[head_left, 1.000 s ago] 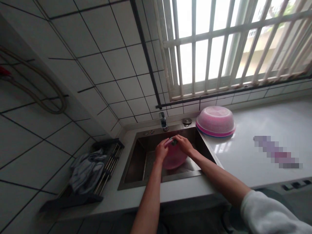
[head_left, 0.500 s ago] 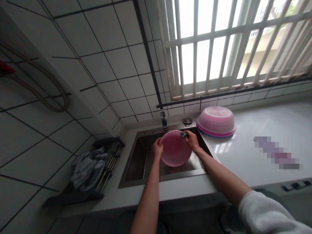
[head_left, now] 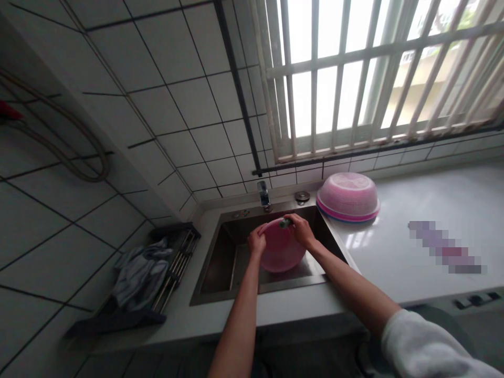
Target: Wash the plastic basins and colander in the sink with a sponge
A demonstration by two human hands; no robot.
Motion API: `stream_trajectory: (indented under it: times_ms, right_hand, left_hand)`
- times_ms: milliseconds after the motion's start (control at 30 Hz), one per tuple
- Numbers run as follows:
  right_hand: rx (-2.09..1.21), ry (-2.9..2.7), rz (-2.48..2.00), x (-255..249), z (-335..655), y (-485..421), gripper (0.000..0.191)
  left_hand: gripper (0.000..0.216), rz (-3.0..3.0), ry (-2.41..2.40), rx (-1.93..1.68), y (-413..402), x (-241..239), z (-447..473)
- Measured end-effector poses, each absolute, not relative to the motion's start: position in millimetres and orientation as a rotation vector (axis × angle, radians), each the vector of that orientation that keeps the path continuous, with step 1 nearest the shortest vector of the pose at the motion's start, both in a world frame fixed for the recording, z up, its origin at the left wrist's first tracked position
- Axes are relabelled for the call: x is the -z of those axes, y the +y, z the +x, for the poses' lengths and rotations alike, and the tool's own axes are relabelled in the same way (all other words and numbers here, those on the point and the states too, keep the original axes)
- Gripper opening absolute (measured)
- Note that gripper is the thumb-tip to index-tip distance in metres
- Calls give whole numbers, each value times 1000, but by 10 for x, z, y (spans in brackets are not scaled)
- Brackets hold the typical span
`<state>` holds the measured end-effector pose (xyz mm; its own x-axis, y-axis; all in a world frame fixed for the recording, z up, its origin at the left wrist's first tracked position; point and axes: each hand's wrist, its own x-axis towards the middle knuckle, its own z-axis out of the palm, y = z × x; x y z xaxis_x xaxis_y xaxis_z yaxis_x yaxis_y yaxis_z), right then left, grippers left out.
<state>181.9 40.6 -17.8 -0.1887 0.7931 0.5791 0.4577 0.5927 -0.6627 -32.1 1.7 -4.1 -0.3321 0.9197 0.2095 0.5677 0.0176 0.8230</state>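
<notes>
A pink plastic basin [head_left: 282, 251] is held tilted in the metal sink [head_left: 216, 265], its inside facing me. My left hand [head_left: 257, 241] is closed on the basin's left rim. At the upper rim, my right hand [head_left: 300, 230] grips a small green scrubbing pad [head_left: 285, 223], which appears to touch the rim; the fingers hide part of it. Behind the basin stands the chrome faucet [head_left: 263, 194]; I cannot see any water running from it.
Upturned pink basins [head_left: 347, 197] are stacked on the white counter [head_left: 401, 194] right of the sink. A round metal drain strainer [head_left: 302, 197] sits behind the sink. On the left, a grey striped cloth [head_left: 142, 275] hangs over a dark rack [head_left: 179, 262]. A blurred patch covers something on the right.
My right hand has moved left along the rim with the scrubbing pad. The basin has tipped and sunk slightly lower in the sink, and my left hand has shifted a little.
</notes>
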Motion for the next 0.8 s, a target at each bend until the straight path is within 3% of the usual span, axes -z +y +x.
stream_trajectory:
  times_ms: [133, 233, 467, 633, 800]
  right_hand:
    - [-428, -1634, -1196, 310, 1955, 540, 31]
    - [-452, -1604, -1287, 394, 2016, 594, 30]
    - [-435, -1858, -1107, 270, 1834, 428, 39]
    - [-491, -2020, -993, 163, 1711, 327, 43]
    - [-527, -1910, -1037, 233, 1814, 441, 36]
  left_hand:
    - [36, 1328, 1859, -1443, 66, 35, -347]
    - [30, 1333, 1870, -1391, 63, 28, -368]
    - [60, 1710, 1973, -1153, -35, 3, -293]
    - [44, 1891, 1951, -973, -74, -39, -245]
    - [37, 1725, 2121, -938, -83, -84, -286]
